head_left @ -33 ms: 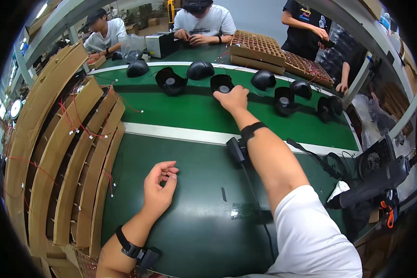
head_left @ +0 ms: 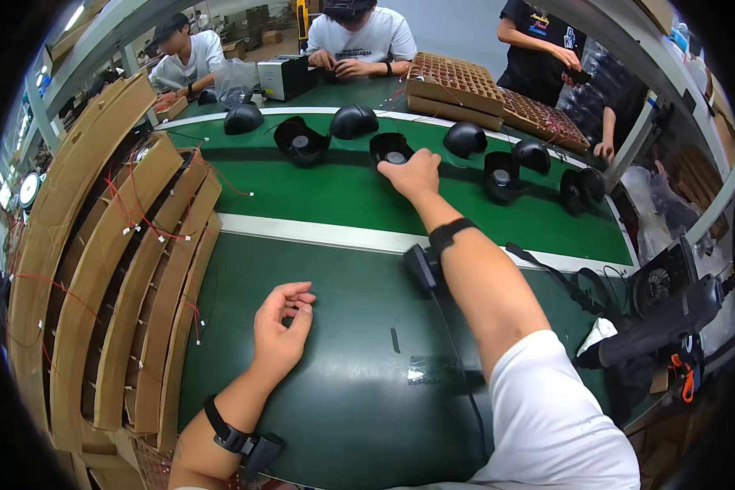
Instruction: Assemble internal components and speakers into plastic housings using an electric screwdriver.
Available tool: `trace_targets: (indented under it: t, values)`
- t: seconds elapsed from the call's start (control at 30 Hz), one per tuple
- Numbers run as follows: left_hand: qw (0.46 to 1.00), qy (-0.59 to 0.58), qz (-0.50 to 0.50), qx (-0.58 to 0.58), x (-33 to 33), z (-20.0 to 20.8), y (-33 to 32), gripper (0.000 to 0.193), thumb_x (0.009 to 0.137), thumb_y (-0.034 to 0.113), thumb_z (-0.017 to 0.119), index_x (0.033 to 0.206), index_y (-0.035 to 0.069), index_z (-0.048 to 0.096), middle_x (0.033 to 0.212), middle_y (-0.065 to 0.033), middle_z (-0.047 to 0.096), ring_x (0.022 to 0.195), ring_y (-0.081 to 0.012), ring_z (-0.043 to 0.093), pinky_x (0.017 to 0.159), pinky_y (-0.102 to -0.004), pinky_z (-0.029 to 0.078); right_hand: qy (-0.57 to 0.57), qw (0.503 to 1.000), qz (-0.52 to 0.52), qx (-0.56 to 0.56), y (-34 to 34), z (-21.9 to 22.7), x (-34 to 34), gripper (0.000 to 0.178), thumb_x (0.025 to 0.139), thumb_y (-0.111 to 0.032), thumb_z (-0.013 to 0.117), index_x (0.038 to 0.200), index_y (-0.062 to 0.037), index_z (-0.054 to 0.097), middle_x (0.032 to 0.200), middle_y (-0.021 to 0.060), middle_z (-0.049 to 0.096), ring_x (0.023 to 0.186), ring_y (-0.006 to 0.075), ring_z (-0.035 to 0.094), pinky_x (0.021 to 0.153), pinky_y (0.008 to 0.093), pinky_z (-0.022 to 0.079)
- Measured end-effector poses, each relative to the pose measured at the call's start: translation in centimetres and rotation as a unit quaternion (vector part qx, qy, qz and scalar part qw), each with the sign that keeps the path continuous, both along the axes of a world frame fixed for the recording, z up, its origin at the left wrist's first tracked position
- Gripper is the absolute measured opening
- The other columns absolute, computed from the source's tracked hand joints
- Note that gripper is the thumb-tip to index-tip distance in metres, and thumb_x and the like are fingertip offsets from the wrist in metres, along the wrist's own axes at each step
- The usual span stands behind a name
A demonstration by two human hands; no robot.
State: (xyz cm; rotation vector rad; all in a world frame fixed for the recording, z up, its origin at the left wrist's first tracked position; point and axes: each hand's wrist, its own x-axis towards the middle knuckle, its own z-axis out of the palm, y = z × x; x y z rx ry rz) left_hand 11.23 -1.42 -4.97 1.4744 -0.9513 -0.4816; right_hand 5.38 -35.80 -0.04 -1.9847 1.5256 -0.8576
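Observation:
On the green belt (head_left: 318, 196), my right hand (head_left: 415, 175) reaches out to a black rounded shell (head_left: 388, 147) with a grey disc inside. The thumb lies at its near edge, and the other fingers curl round its right side, partly hidden. Above the dark green tabletop (head_left: 343, 408), my left hand (head_left: 282, 327) hangs with loosely bent fingers and holds nothing. Closest to the left hand are cardboard trays. More black shells stand along the belt, such as an upturned one (head_left: 300, 143) to the left and another (head_left: 502, 175) to the right.
Tilted cardboard trays (head_left: 151, 302) with red wires lean at the left. A black cable (head_left: 457, 367) crosses the table. At the right lies a black power tool (head_left: 661, 322). Co-workers stand beyond the belt, near partitioned boxes (head_left: 457, 82). A metal frame (head_left: 629, 143) rises at the right.
My right forearm has shifted very slightly to the right. The hand stays at the same black shell, and my left hand has hardly moved.

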Motion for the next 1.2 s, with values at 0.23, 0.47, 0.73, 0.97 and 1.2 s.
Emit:
trace_targets:
  t: [0.23,0.47,0.73,0.97,1.2]
  values:
    - [0.977,-0.21,0.005,-0.03,-0.9,2.1,0.5,0.04,0.085,-0.001,0.064,0.124,0.003,0.062,0.131,-0.0124,0.057,0.117,-0.0207,0.056,0.094,-0.032,0.046,-0.041,0.97,0.24,-0.01,9.8,1.6,-8.7,0.082,0.064,-0.039,0.083,0.124,0.0103,0.055,0.126,0.0252,0.055,0.116,0.0374,0.059,0.1,0.0397,0.049]
    - [0.963,-0.238,-0.121,-0.034,-4.4,4.8,0.2,0.053,0.073,0.018,0.083,0.122,0.008,0.065,0.153,-0.0252,0.033,0.144,-0.0373,0.033,0.112,-0.0485,0.032,-0.042,0.901,0.428,0.045,19.5,4.0,-18.6,0.068,0.063,-0.018,0.085,0.121,0.0026,0.055,0.121,0.0199,0.055,0.112,0.0329,0.06,0.097,0.0383,0.049]
    - [0.947,-0.284,-0.138,0.053,-8.2,4.4,0.1,0.053,0.07,0.021,0.087,0.117,0.01,0.067,0.154,-0.0261,0.031,0.143,-0.0406,0.031,0.113,-0.0534,0.03,-0.031,0.877,0.476,0.057,20.6,2.1,-21.7,0.081,0.061,-0.015,0.089,0.13,-0.0004,0.049,0.137,0.0224,0.047,0.13,0.0383,0.051,0.104,0.0437,0.047]
    - [0.951,-0.272,-0.138,0.046,-8.8,4.9,0.2,0.047,0.072,0.017,0.085,0.113,0.001,0.068,0.15,-0.0265,0.035,0.131,-0.0419,0.049,0.104,-0.0474,0.046,-0.093,0.879,0.466,0.044,21.1,-0.1,-21.7,0.087,0.061,-0.013,0.088,0.132,-0.0036,0.039,0.147,0.0306,0.037,0.14,0.046,0.038,0.106,0.0494,0.045]
    - [0.963,-0.238,-0.121,0.024,-9.1,4.3,-0.1,0.046,0.067,0.016,0.087,0.108,0.002,0.072,0.145,-0.0237,0.043,0.117,-0.0308,0.059,0.098,-0.04,0.048,-0.12,0.879,0.458,0.055,21.1,-0.1,-21.7,0.085,0.059,-0.006,0.088,0.129,-0.0053,0.04,0.148,0.029,0.036,0.13,0.0419,0.05,0.107,0.0479,0.046]
